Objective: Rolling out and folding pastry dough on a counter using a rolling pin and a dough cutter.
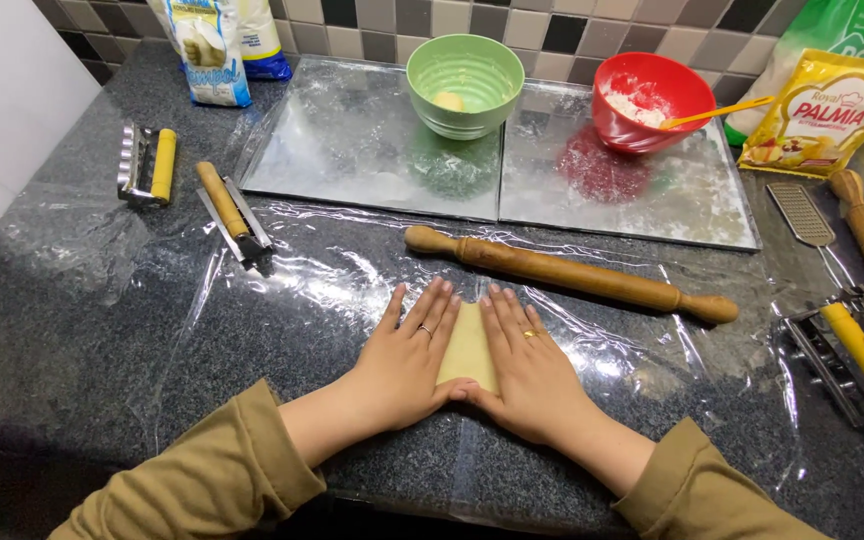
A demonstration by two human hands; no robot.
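- Head view, largest item first: dark speckled granite counter [62, 340], covered by a clear plastic sheet [282, 290] that lies wrinkled and glossy.
- Two metal trays [352, 160] sit side by side at the tiled wall; a green bowl [465, 85] rests on one, a red bowl [652, 100] with flour and a yellow utensil on the other.
- Wooden rolling pin [570, 273] lies just beyond the fingertips, slightly angled.
- Left hand [407, 355] and right hand [527, 365]: both flat, fingers spread, palms pressing a pale dough piece [468, 348] between and under them. Nothing is clasped.
- Dough sits mid-counter on the plastic, near the front edge.
- Risk, as judged: the loose sheet could slide or bunch under pressure, dragging the dough; a forward push could nudge the pin into rolling.
- Room: open plastic to the left and right of the hands; a metal cutter tool [237, 215] stands well apart at the left, a grater [802, 212] at the right.
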